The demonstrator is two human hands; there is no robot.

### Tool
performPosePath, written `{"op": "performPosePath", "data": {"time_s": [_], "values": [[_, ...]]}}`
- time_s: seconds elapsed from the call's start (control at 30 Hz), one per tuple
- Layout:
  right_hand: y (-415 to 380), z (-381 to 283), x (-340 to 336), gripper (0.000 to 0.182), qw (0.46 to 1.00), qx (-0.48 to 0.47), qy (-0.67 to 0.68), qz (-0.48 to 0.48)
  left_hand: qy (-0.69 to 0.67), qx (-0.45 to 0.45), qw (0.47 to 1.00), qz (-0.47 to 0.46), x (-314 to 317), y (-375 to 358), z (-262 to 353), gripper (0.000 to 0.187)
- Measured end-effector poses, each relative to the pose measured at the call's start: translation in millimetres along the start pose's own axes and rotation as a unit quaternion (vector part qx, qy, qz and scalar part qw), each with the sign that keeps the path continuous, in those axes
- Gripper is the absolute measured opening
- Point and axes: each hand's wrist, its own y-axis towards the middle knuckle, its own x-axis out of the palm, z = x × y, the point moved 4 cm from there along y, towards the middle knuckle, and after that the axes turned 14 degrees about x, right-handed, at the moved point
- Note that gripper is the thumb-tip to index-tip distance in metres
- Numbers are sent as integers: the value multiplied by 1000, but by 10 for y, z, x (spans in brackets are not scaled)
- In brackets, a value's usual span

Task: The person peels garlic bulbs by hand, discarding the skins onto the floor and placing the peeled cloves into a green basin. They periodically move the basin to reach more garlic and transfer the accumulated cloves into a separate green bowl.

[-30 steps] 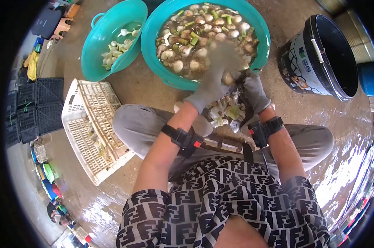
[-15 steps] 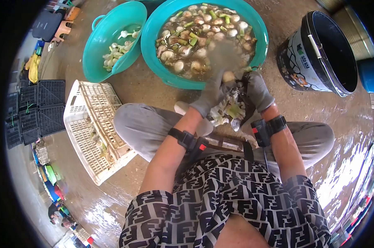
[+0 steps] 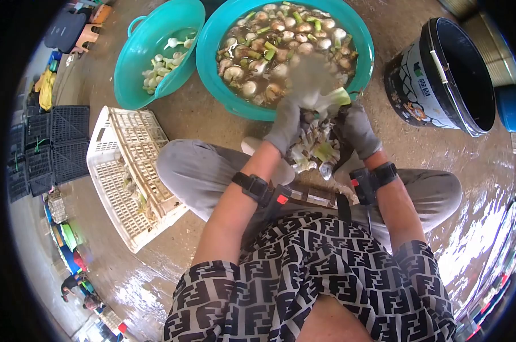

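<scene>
Both hands wear grey gloves, just below the near rim of a teal tub point(image 3: 212, 74) of brown water with several bulbs and cut stalks. My left hand point(image 3: 286, 122) is closed at the bulb point(image 3: 312, 100), whose pale green stalk points right. The fingers of my right hand point(image 3: 357, 128) are curled at that stalk end; what they grip is hard to see. Below and between the hands lies a heap of peeled skins point(image 3: 316, 145). A grey smudge blurs the view above the bulb.
A teal basin point(image 3: 127, 74) with white bulbs stands at the upper left. Left of my knee is a white crate point(image 3: 107, 208) with scraps. A black bucket point(image 3: 406, 85) stands right, beside a blue container point(image 3: 514, 108). Black crates point(image 3: 70, 139) and people point(image 3: 72, 283) appear far left.
The round bulb between my hands now shows lengthwise with its green stalk toward the right. My left hand has shifted slightly, and my right hand has turned a little.
</scene>
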Motion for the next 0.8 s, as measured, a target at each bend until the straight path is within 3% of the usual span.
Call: {"op": "performPosePath", "data": {"time_s": [0.07, 0.1, 0.13, 0.17, 0.23, 0.3, 0.4, 0.47, 0.57, 0.7, 0.77, 0.8], "values": [[-59, -24, -56, 25, 958, -143, -247, 40, -18, -11, 1000, -12, -27, 23, 3, 49], [-68, 16, -66, 23, 958, -152, -241, 44, -27, -17, 999, -16, -47, 41, 2, 50], [-88, 10, -64, 22, 957, -162, -234, 48, 137, 56, 989, -21, -161, 132, 23, 48], [-93, -1, -62, 21, 957, -173, -227, 53, 297, 129, 946, -25, -253, 222, 79, 47], [79, 169, -48, 18, 978, -93, -183, 33, 439, 233, 868, 6, -303, 238, 128, 43], [118, 238, -17, 15, 992, -29, -117, 29, 418, 304, 853, 71, -74, 18, 377, 37], [27, 27, 29, 16, 999, -5, -45, 30, 566, 192, 801, 27, -25, 100, 311, 32], [-112, -123, -31, 14, 997, -32, -61, 22, 514, 196, 835, -3, -15, 82, 354, 28], [-183, -283, -246, 13, 960, -175, -203, 79, 431, 216, 874, -67, 17, 32, 438, 20], [-50, -62, -619, 13, 964, -178, -148, 135, 210, 226, 932, -190, -109, 16, 425, 13], [124, 376, -826, 9, 999, -38, -16, 24, 136, 203, 951, -187, -208, 21, 459, 16], [154, 561, -895, 8, 998, -11, -59, 14, 98, 191, 959, -185, -248, 32, 472, 18]]}}
